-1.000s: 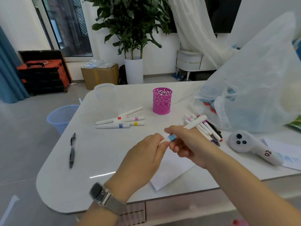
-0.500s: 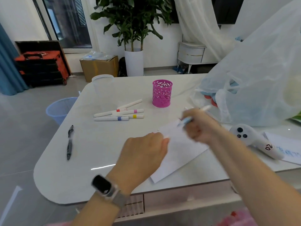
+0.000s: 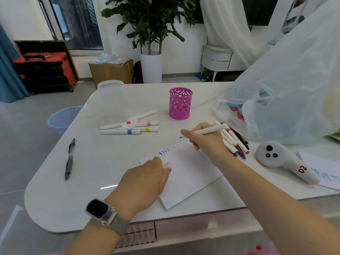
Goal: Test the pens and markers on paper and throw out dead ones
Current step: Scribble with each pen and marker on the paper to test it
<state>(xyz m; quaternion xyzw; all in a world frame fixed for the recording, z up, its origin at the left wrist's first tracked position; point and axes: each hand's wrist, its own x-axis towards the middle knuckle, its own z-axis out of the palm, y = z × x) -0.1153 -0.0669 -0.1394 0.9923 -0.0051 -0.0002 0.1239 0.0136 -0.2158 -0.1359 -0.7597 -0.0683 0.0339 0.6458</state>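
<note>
My right hand point(image 3: 207, 142) grips an uncapped white marker point(image 3: 209, 131) with a blue tip, the tip just above the far edge of the white paper point(image 3: 189, 173). Small coloured test scribbles point(image 3: 166, 150) run along that edge. My left hand point(image 3: 145, 181) rests on the paper's left side and holds the white cap point(image 3: 166, 163) in its fingers. Several white markers point(image 3: 128, 127) with coloured bands lie left of the pink pen holder point(image 3: 180, 103). Another pile of pens and markers point(image 3: 234, 142) lies behind my right hand.
A black pen point(image 3: 69, 159) lies near the table's left edge. A blue waste basket point(image 3: 62, 117) stands on the floor to the left. A clear cup point(image 3: 111, 92) sits at the back left, a large white plastic bag point(image 3: 294, 89) and a white plush toy point(image 3: 279, 159) at the right.
My hands pulled the cap off the marker. The right hand carried the marker out over the paper's far edge, while the left hand came down onto the paper with the cap.
</note>
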